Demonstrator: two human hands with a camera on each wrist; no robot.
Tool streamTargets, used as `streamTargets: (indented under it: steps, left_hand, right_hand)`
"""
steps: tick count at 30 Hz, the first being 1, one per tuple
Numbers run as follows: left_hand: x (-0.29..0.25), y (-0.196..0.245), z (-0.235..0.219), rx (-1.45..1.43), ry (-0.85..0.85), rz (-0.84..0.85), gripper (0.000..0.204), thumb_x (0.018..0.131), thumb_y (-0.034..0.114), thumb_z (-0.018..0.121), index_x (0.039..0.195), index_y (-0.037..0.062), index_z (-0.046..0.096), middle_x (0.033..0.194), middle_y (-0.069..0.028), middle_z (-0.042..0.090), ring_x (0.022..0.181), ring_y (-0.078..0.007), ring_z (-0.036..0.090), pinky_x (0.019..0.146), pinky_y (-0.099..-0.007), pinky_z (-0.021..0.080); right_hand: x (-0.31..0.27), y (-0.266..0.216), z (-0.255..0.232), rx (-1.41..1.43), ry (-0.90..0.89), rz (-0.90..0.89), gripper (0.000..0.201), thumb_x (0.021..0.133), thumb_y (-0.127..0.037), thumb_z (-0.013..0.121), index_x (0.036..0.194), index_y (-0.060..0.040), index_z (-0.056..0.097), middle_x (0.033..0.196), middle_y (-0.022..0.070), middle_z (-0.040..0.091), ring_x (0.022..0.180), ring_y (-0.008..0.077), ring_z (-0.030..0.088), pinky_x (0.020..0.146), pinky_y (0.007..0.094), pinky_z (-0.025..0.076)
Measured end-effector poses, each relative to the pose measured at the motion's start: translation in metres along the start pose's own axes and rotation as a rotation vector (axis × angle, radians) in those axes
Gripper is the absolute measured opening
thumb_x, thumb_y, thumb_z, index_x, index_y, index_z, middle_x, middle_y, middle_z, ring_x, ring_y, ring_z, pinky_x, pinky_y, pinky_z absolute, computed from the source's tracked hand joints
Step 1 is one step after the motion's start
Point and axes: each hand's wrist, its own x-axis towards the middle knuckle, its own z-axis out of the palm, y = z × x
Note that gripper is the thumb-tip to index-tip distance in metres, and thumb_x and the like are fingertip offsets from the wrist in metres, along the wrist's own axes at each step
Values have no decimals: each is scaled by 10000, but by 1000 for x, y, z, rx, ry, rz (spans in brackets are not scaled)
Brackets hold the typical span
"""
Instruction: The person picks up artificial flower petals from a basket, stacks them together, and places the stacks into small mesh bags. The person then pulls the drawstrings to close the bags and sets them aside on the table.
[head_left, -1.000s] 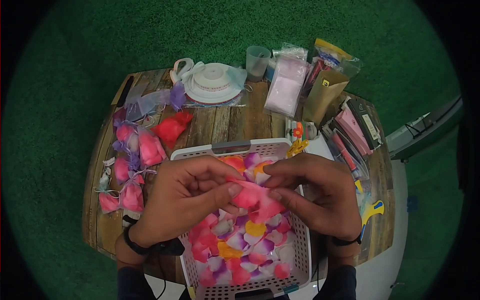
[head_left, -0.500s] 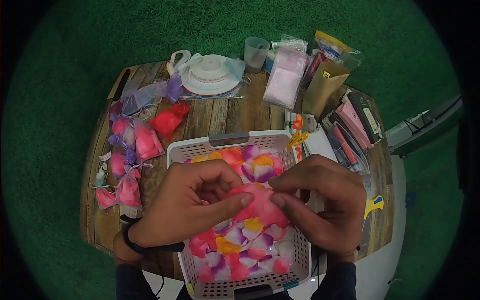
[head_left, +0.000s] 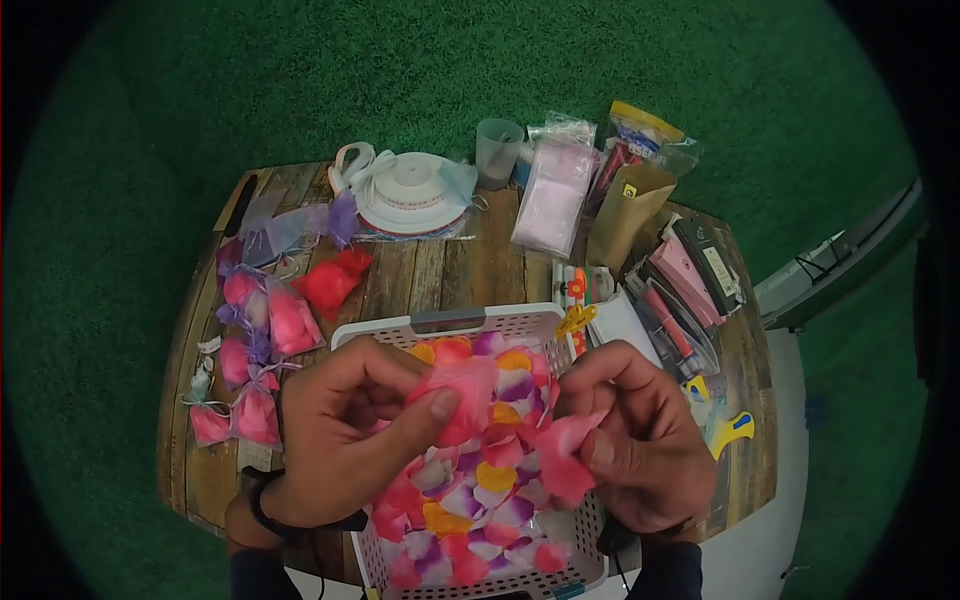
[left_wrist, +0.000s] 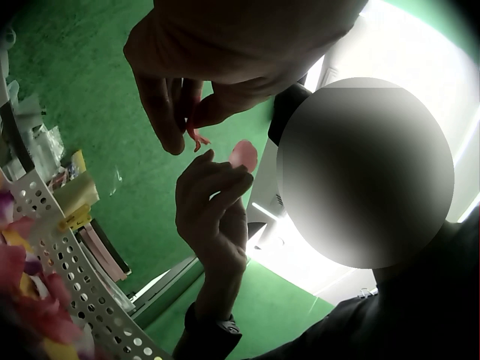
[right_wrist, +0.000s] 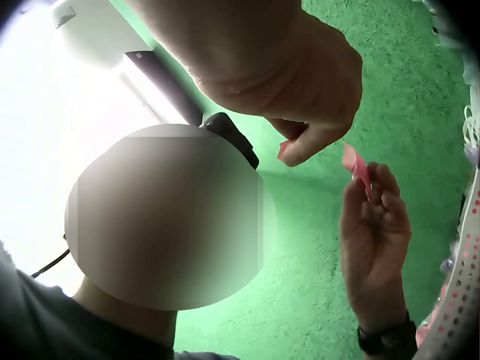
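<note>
My left hand (head_left: 345, 440) pinches a pink fabric petal (head_left: 462, 405) between thumb and fingers, over the left part of the white basket (head_left: 390, 327). Opposite it, over the basket's right side, my right hand (head_left: 650, 450) pinches another pink petal (head_left: 566, 460) under its thumb. A gap separates the two petals. Below them the basket holds a layer of loose petals (head_left: 510, 510) in pink, purple-white and orange. The left wrist view shows the left hand's petal (left_wrist: 198, 136) edge-on, with the right hand's petal (left_wrist: 244, 155) close by.
Filled pink pouches (head_left: 293, 320) and a red pouch (head_left: 335, 283) lie left on the wooden table (head_left: 430, 270). A ribbon roll (head_left: 410, 190), a clear cup (head_left: 498, 150), plastic packets (head_left: 552, 195) and a paper bag (head_left: 630, 215) stand behind. Yellow scissors (head_left: 576, 320) sit at the basket's right corner.
Earlier both hands held the pink petals together in the middle. Now the hands have moved apart, each with a pink petal. The head view has shifted slightly.
</note>
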Motion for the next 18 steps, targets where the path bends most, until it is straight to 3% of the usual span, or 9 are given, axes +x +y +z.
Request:
streamTargets:
  steps: [2,4,6,7,9,12,18]
  left_hand:
    - [-1,1,1,28,39,90,124,862,-22,703,910,-31,588,885,-111,680,773,-82,643,662,-215,520]
    - [-3,3,-1,215,34,180,139,828,-39,726,880,-36,597,877,-151,684,756,-115,660,653,-232,521]
    - [-2,4,1,283,28,248,142,813,-41,737,860,-34,603,869,-157,687,748,-128,668,648,-239,522]
    - [-2,4,2,351,26,311,145,799,-42,748,840,-31,609,861,-163,690,740,-142,676,643,-246,524]
    - [-3,9,2,384,-15,319,144,793,-40,753,829,-26,614,857,-165,694,735,-154,684,639,-250,527]
    - [3,15,5,406,-69,386,140,788,-34,758,815,-17,621,854,-162,703,728,-168,695,632,-251,530]
    - [32,25,20,328,-25,521,124,801,-29,744,818,-21,622,868,-155,710,731,-166,700,619,-253,535]
  right_hand:
    - [-5,2,7,31,99,111,395,803,56,677,1160,40,508,920,161,629,742,191,651,654,332,567]
    - [-3,4,6,47,42,114,436,771,91,682,1169,37,511,889,154,641,727,186,650,665,329,568]
    - [0,2,12,-193,85,101,501,754,103,694,1213,37,504,835,131,639,710,182,647,672,315,563]
    - [3,1,9,-190,88,97,501,754,103,694,1213,37,504,835,131,639,710,182,647,672,315,563]
    - [8,-4,2,-249,-65,44,466,861,53,687,1288,8,507,907,58,663,790,65,621,693,202,494]
    - [17,-14,5,-317,18,-11,464,883,29,672,1315,6,504,902,51,659,781,59,612,683,192,481]
    - [30,-18,12,-409,9,-139,258,884,-17,696,1133,30,648,863,24,652,745,45,608,643,185,487]
